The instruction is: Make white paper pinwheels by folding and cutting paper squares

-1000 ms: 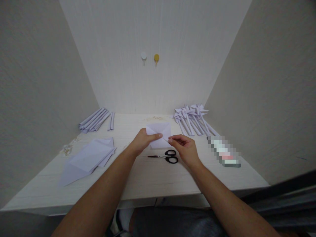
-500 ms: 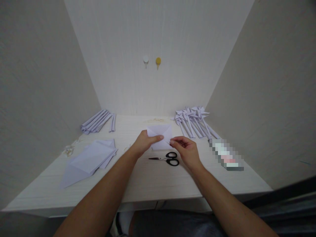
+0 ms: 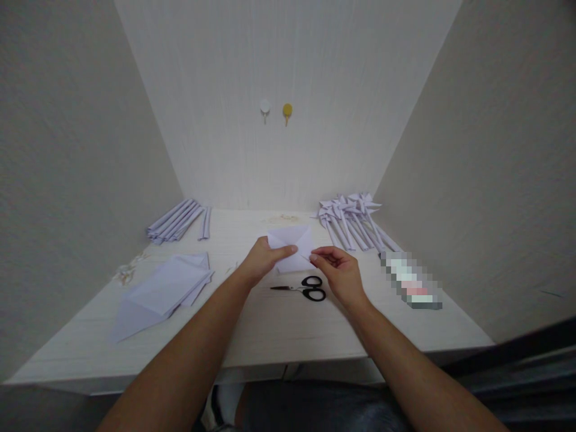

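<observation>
A white square paper sheet with diagonal creases [image 3: 294, 240] is held just above the middle of the pale wooden table [image 3: 270, 324]. My left hand [image 3: 263, 258] grips its left lower part, thumb laid across the front. My right hand [image 3: 337, 270] pinches the sheet's lower right edge between thumb and forefinger. Black-handled scissors [image 3: 303, 290] lie flat on the table just in front of both hands, blades pointing left.
A stack of white paper sheets [image 3: 164, 288] lies at the left. Rolled paper sticks [image 3: 177, 220] sit at the back left, finished paper pinwheels [image 3: 353, 219] at the back right. A blurred packet [image 3: 410, 280] lies at the right. Small scraps [image 3: 126, 273] rest near the left edge.
Both hands keep hold of the sheet with almost no shift; the view has tilted slightly, so everything sits a little lower in the picture than a second ago.
</observation>
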`<state>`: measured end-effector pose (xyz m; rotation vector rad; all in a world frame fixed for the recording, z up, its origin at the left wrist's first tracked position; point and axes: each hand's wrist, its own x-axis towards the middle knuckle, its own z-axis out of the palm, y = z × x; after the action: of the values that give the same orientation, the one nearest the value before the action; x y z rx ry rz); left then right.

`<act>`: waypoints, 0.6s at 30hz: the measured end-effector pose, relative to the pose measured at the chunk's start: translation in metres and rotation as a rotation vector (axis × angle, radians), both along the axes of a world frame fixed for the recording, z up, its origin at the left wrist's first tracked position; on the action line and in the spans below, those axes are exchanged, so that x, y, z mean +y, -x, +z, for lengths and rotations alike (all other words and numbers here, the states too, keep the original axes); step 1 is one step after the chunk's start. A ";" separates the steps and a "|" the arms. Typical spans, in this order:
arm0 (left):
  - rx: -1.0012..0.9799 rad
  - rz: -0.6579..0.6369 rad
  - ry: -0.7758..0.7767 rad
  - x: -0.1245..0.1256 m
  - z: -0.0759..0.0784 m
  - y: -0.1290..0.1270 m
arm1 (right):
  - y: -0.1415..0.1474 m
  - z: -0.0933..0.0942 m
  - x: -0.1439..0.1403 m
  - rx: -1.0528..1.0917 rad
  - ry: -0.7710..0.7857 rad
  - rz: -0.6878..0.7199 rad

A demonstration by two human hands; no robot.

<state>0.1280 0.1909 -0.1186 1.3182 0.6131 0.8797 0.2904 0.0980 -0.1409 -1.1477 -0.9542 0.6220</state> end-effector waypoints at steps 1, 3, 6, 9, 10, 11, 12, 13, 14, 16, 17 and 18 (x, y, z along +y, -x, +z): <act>0.000 -0.002 -0.002 0.000 0.000 0.000 | 0.000 0.000 0.000 -0.001 0.001 -0.002; 0.005 -0.009 -0.015 0.001 -0.001 0.000 | 0.000 0.000 0.000 -0.003 0.003 -0.005; 0.019 -0.010 -0.042 0.002 -0.002 0.000 | -0.001 0.001 -0.001 -0.005 0.004 -0.012; 0.041 -0.002 -0.061 0.003 -0.002 0.001 | -0.001 0.001 0.000 -0.006 -0.001 -0.019; 0.051 0.000 -0.067 0.003 -0.002 0.001 | -0.001 0.001 0.000 -0.006 -0.003 -0.021; 0.060 0.003 -0.073 0.003 -0.002 0.001 | -0.001 0.001 0.000 -0.007 -0.004 -0.022; 0.072 0.007 -0.080 0.002 -0.001 0.001 | -0.001 0.001 0.000 -0.008 -0.006 -0.024; 0.085 0.016 -0.091 0.002 -0.001 0.001 | -0.001 0.000 0.000 -0.010 -0.007 -0.026; 0.098 0.029 -0.103 0.002 0.000 0.001 | -0.001 0.000 0.000 -0.011 -0.009 -0.028; 0.127 0.061 -0.128 0.001 0.001 0.001 | -0.001 0.000 -0.001 -0.014 -0.011 -0.032; 0.139 0.076 -0.141 0.001 0.001 0.000 | -0.001 0.000 -0.001 -0.014 -0.012 -0.035; 0.146 0.086 -0.152 0.001 0.002 0.000 | -0.001 0.001 -0.001 -0.014 -0.011 -0.037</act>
<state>0.1278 0.1914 -0.1169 1.5120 0.7324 0.9193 0.2912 0.0972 -0.1403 -1.1584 -0.9456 0.5790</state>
